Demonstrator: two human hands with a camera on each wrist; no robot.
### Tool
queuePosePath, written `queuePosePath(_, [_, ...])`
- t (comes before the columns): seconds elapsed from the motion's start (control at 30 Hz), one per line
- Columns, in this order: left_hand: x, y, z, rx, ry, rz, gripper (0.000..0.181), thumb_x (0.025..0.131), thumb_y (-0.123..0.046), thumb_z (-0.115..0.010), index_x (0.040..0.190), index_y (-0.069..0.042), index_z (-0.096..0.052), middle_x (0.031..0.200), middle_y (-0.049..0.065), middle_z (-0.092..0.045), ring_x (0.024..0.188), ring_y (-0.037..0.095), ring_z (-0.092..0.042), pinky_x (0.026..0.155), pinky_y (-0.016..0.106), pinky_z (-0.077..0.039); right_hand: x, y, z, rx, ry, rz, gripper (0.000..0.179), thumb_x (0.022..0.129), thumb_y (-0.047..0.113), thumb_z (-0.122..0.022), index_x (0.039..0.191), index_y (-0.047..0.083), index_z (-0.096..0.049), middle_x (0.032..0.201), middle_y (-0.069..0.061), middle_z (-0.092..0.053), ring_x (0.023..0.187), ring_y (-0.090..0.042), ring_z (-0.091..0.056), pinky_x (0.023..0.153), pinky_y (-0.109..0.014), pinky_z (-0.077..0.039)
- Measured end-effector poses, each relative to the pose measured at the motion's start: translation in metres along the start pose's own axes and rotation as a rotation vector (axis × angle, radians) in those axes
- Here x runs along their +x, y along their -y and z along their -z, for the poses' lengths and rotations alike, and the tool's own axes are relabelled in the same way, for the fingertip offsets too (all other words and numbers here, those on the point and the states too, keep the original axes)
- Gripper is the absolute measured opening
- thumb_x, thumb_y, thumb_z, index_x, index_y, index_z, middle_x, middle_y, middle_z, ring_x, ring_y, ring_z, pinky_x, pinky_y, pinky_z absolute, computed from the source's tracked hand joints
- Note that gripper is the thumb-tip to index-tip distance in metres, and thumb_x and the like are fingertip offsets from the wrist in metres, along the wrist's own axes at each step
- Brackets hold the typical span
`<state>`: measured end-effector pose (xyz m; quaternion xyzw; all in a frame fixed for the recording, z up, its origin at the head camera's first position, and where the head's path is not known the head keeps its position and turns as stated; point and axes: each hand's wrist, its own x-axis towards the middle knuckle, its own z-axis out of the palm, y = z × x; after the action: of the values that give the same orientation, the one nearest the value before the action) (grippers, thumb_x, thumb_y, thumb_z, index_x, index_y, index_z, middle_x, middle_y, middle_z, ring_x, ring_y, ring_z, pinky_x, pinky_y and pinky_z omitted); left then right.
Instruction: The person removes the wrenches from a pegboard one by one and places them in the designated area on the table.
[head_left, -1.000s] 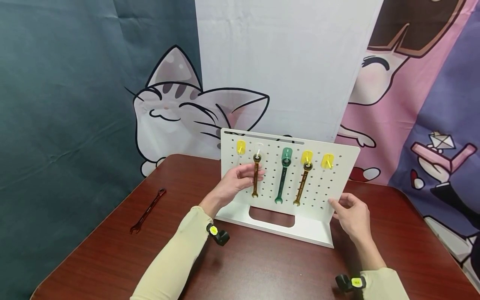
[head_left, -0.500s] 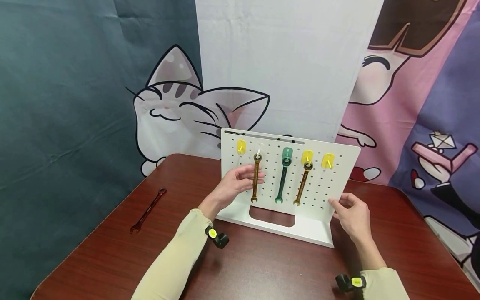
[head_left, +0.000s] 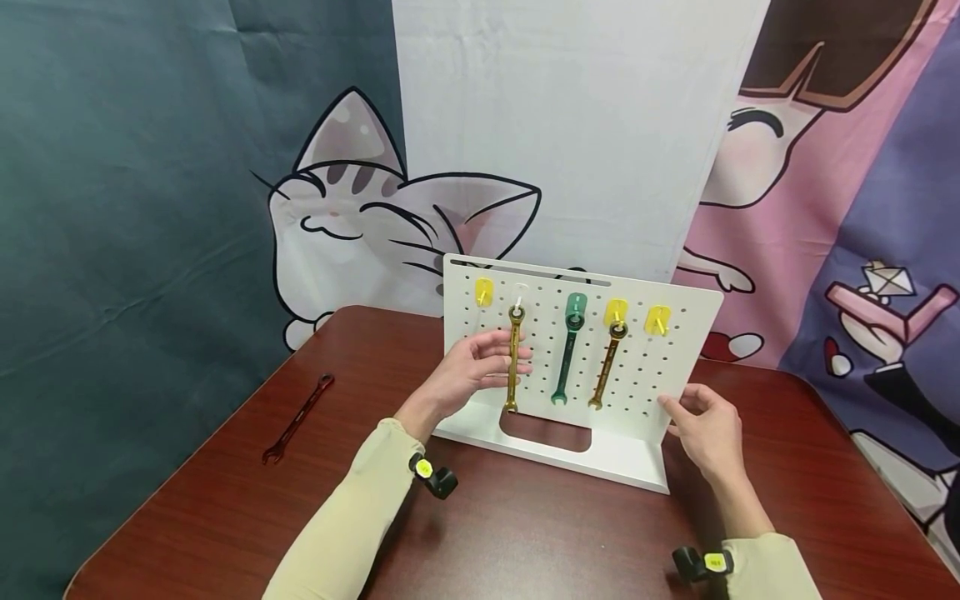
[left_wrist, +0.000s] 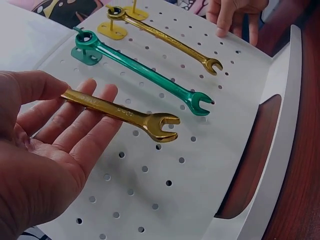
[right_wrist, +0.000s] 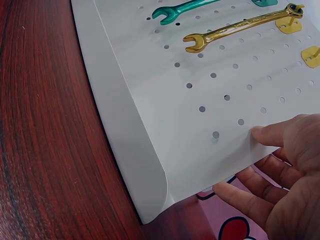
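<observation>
My left hand (head_left: 468, 371) pinches a gold combination wrench (left_wrist: 135, 117) between thumb and fingers, its open end pointing down. The wrench's ring end is at the white hook (head_left: 519, 296) on the white pegboard (head_left: 652, 379); whether the ring is fully over the hook, I cannot tell. My right hand (head_left: 708, 429) grips the board's right edge, thumb on the front and fingers behind. A green wrench (head_left: 567, 358) hangs from a green hook (head_left: 576, 302). Right of it, a second gold wrench (head_left: 606, 367) hangs from a yellow hook (head_left: 617, 311).
A dark red wrench (head_left: 298, 419) lies on the brown table (head_left: 540, 533), left of the board. Bare yellow hooks sit at the board's far left (head_left: 484, 292) and far right (head_left: 658, 319). A printed cloth backdrop (head_left: 585, 125) stands behind.
The open end of the gold wrench in my left hand has come lower in the head view, while its ring stays at the white hook. My right hand keeps its grip on the board.
</observation>
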<state>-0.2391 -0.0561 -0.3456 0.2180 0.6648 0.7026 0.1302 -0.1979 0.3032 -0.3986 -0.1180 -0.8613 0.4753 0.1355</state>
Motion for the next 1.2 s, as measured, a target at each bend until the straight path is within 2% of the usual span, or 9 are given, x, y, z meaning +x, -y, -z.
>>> queuePosePath(0.33, [0.001,-0.003,-0.005,-0.044,-0.027,-0.001,0.043,0.104,0.0,-0.059,0.147,0.007,-0.053,0.138,0.033,-0.064,0.097,0.014,-0.08,0.099,0.045,-0.062,-0.001,0.0,-0.002,-0.001,-0.016,-0.002,0.038,0.101,0.025,-0.073,0.129,0.0,-0.067,0.117,-0.024,-0.071,0.088,-0.025,-0.074,0.068,-0.024,-0.064])
queuePosePath(0.5, [0.0,-0.006,-0.007,-0.04,-0.042,0.006,0.042,0.104,0.002,-0.06,0.145,0.008,-0.054,0.131,0.03,-0.07,0.094,0.017,-0.081,0.1,0.051,-0.06,0.001,-0.001,-0.001,0.002,-0.012,-0.001,0.04,0.101,0.027,-0.074,0.129,-0.001,-0.066,0.117,-0.025,-0.07,0.087,-0.022,-0.073,0.069,-0.025,-0.065])
queuePosePath(0.7, [-0.001,-0.009,-0.008,-0.046,-0.039,0.016,0.041,0.104,0.002,-0.06,0.144,0.009,-0.054,0.134,0.037,-0.064,0.089,0.016,-0.081,0.103,0.061,-0.053,0.002,-0.001,0.0,0.0,-0.007,-0.002,0.043,0.101,0.028,-0.073,0.131,-0.001,-0.066,0.118,-0.026,-0.07,0.089,-0.026,-0.074,0.07,-0.027,-0.065])
queuePosePath(0.93, [-0.003,-0.013,-0.009,-0.033,-0.034,0.017,0.041,0.104,0.002,-0.06,0.144,0.009,-0.053,0.136,0.041,-0.059,0.087,0.015,-0.081,0.096,0.054,-0.06,0.001,-0.001,0.001,0.002,-0.009,-0.001,0.043,0.101,0.027,-0.073,0.131,-0.002,-0.065,0.118,-0.026,-0.07,0.09,-0.028,-0.075,0.068,-0.024,-0.065])
queuePosePath(1.07, [-0.004,-0.014,-0.009,-0.036,-0.036,0.013,0.042,0.103,0.004,-0.06,0.144,0.01,-0.053,0.135,0.039,-0.062,0.087,0.017,-0.081,0.094,0.054,-0.061,0.0,-0.001,0.0,0.0,-0.009,-0.001,0.043,0.101,0.027,-0.073,0.132,-0.002,-0.065,0.118,-0.027,-0.07,0.091,-0.03,-0.075,0.067,-0.023,-0.064])
queuePosePath(1.2, [-0.004,-0.015,-0.01,-0.031,-0.043,0.002,0.042,0.103,0.004,-0.061,0.144,0.01,-0.054,0.129,0.032,-0.07,0.087,0.018,-0.081,0.094,0.055,-0.061,0.0,-0.001,0.0,0.001,-0.01,0.004,0.043,0.101,0.027,-0.073,0.132,-0.001,-0.066,0.119,-0.027,-0.07,0.09,-0.03,-0.075,0.069,-0.025,-0.065])
